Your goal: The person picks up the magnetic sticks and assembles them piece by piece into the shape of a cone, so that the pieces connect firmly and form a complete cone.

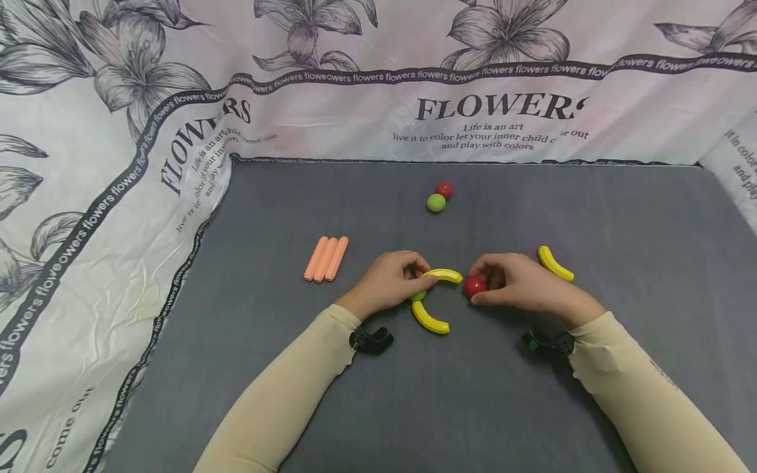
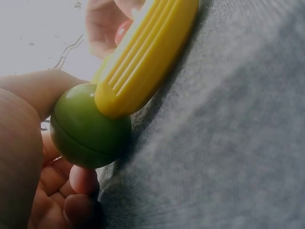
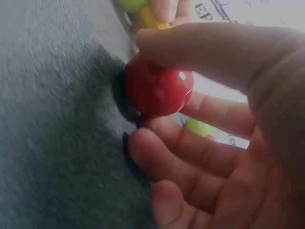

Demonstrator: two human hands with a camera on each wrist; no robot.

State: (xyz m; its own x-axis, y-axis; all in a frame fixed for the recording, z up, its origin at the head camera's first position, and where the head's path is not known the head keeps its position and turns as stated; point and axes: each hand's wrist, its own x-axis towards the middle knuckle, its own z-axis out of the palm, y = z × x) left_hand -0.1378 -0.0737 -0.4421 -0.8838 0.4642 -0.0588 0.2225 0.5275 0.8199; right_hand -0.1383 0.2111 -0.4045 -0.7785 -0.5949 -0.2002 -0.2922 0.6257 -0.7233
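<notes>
While one grip (image 1: 390, 281) pinches a yellow banana (image 1: 447, 274), another (image 1: 522, 282) holds a glossy red ball (image 1: 474, 286).

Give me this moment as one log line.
left hand: pinches banana; right hand: holds red ball; green ball: beside banana; orange sticks: three together

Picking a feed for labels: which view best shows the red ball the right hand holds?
Right wrist: the red ball looks large there and is mostly uncovered. The head view shows it small, partly hidden by the right hand. The left wrist view shows just a small patch past a yellow banana-shaped piece.
</notes>
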